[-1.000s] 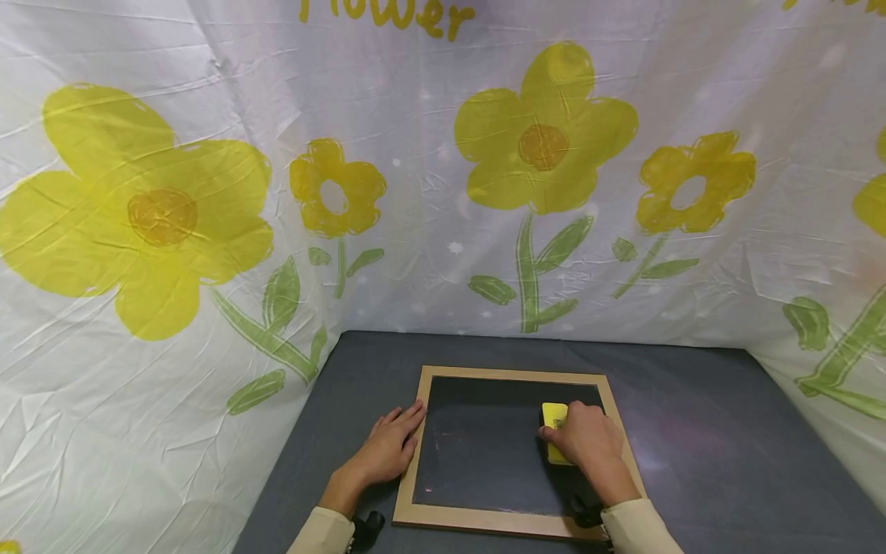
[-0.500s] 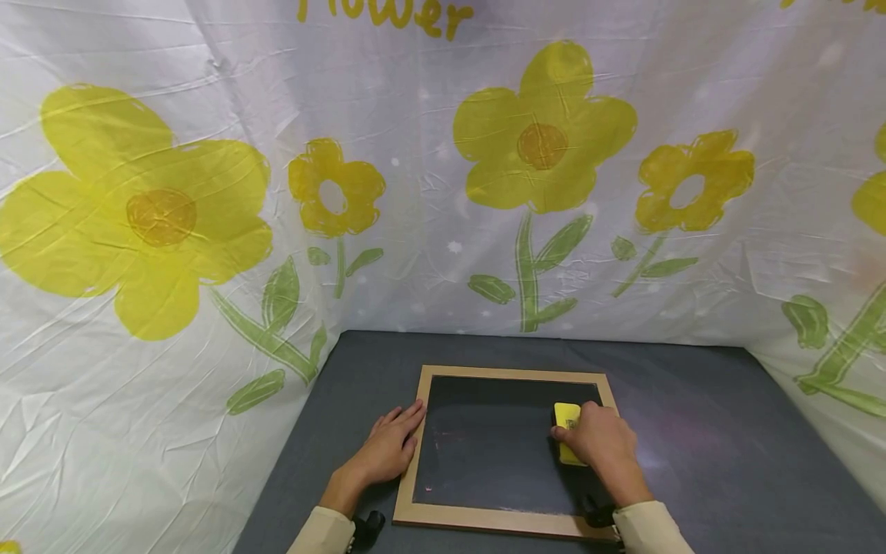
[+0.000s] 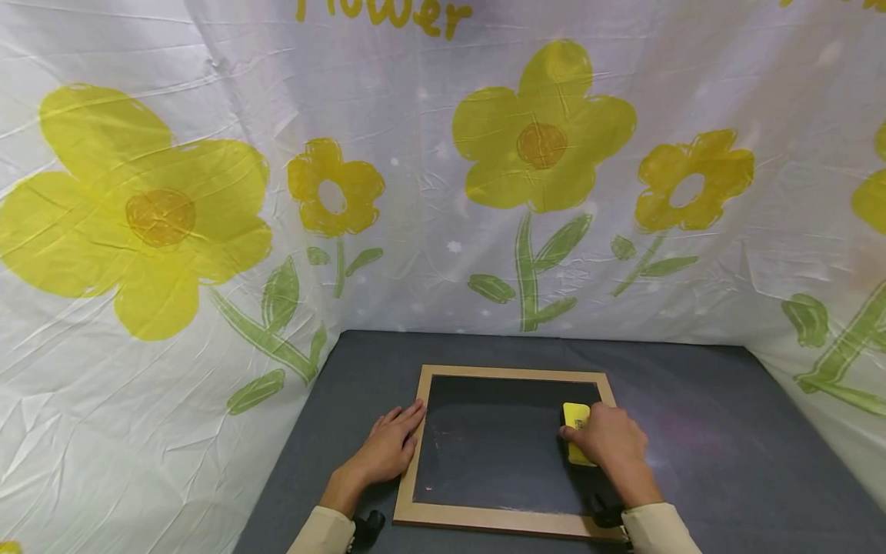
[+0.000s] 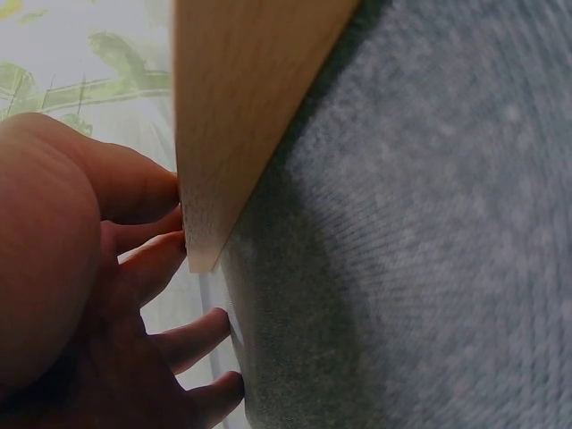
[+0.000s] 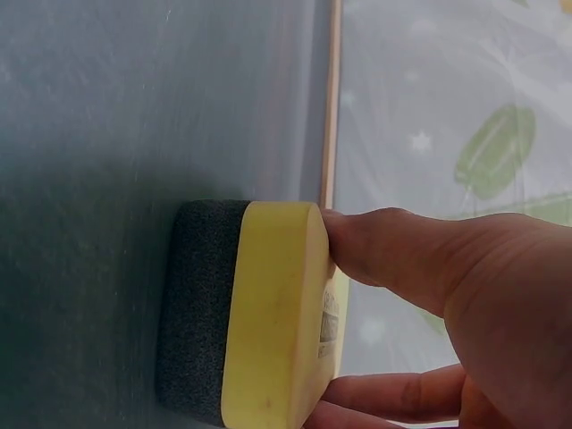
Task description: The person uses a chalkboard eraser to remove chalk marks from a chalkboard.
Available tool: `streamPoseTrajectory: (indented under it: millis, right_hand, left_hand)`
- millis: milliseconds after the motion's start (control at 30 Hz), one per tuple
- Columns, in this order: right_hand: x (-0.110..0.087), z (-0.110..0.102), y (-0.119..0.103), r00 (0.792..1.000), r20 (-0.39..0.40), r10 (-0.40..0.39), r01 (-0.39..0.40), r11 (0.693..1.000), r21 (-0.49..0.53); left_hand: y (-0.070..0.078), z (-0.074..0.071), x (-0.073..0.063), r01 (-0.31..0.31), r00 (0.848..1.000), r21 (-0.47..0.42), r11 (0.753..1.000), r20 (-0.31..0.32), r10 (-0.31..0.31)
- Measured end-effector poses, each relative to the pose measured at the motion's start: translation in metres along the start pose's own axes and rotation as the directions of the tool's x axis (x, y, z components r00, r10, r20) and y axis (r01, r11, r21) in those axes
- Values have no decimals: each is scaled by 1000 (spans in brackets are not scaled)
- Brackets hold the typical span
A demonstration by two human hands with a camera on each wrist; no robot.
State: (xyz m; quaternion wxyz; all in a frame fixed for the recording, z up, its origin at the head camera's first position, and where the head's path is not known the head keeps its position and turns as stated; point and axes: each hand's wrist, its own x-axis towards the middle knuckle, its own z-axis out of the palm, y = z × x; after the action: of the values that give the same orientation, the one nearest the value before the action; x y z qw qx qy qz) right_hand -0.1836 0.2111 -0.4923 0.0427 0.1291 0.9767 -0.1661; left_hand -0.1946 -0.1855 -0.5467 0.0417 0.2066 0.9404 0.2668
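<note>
A small chalkboard [image 3: 498, 438] in a light wooden frame lies on the dark table. My right hand [image 3: 614, 445] grips a yellow board eraser [image 3: 577, 431] near the board's right side. In the right wrist view the eraser's dark felt [image 5: 204, 308] lies against the board, with the thumb on its yellow back and fingertips at the lower edge. My left hand [image 3: 384, 448] rests along the frame's left edge, fingers extended. In the left wrist view the thumb and fingertips touch the wooden frame [image 4: 241, 107], and the lower fingers reach the tablecloth.
Faint pink chalk marks [image 3: 428, 488] show at the board's lower left. The dark grey cloth [image 3: 720, 446] covers the table on all sides of the board. A white curtain [image 3: 415, 285] printed with yellow flowers hangs behind and to the sides.
My right hand has slid the eraser to the right across the board, closer to the right frame edge. The left hand and the board stay in place.
</note>
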Motion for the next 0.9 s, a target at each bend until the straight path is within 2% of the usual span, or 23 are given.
streamPoseTrajectory:
  millis: [900]
  right_hand:
    - [-1, -8, 17, 998, 44, 48, -49, 999, 23]
  left_hand:
    - [0, 0, 1, 11, 1000, -6, 1000, 3, -11]
